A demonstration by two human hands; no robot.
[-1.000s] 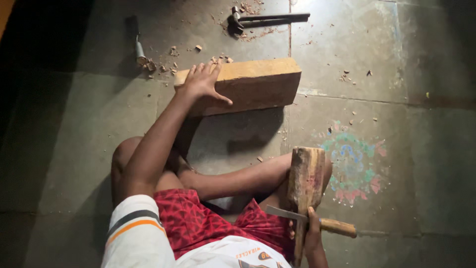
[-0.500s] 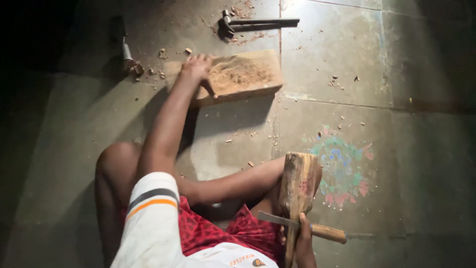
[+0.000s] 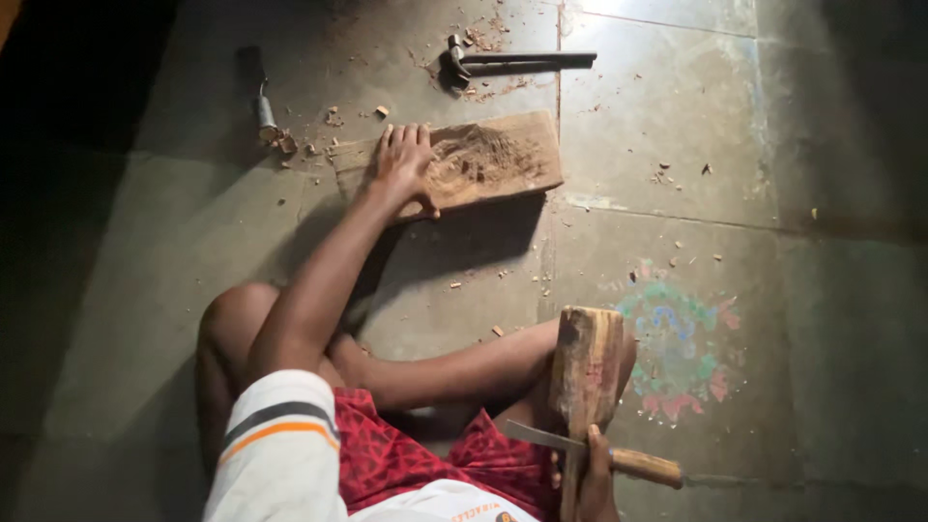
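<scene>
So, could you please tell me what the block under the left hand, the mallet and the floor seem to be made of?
The block under the left hand looks like raw, unfinished wood: pale, with a chipped hollow. The mallet in the right hand also looks wooden, worn and dark at its end. The floor seems to be dull grey stone or concrete slabs with visible joints.
</scene>
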